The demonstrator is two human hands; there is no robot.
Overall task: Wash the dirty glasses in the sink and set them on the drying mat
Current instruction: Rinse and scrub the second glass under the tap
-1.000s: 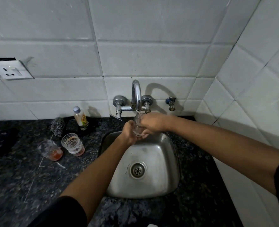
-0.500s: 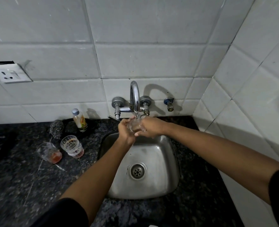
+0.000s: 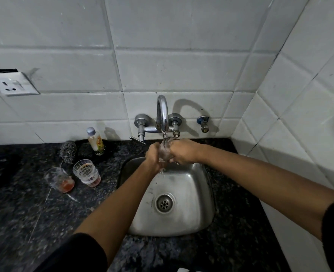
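Two hands are holding one clear glass [image 3: 165, 149] under the spout of the chrome tap [image 3: 162, 114], above the back edge of the steel sink [image 3: 181, 193]; a thin stream of water is running into the glass and dripping from it into the basin. The left hand [image 3: 154, 157] is wrapping its grip around the glass from the left, and the right hand [image 3: 183, 152] is curling its grip around it from the right, so the glass is showing only between them. Two further glasses are standing on the dark speckled worktop [image 3: 34, 213] to the left of the sink: the ribbed glass [image 3: 86, 172], upright and nearer the sink, is holding a shallow reddish residue at its bottom, and the plain glass [image 3: 59, 179], just beside it and appearing tilted, is holding an orange-red residue. Behind them, toward the back edge of the worktop, a small bottle [image 3: 95, 141] with a pale cap and a metal scourer [image 3: 68, 152] are resting near the wall. White tiles are covering the two walls that are meeting at the back right corner; a white wall socket [image 3: 13, 86] is sitting at the left.
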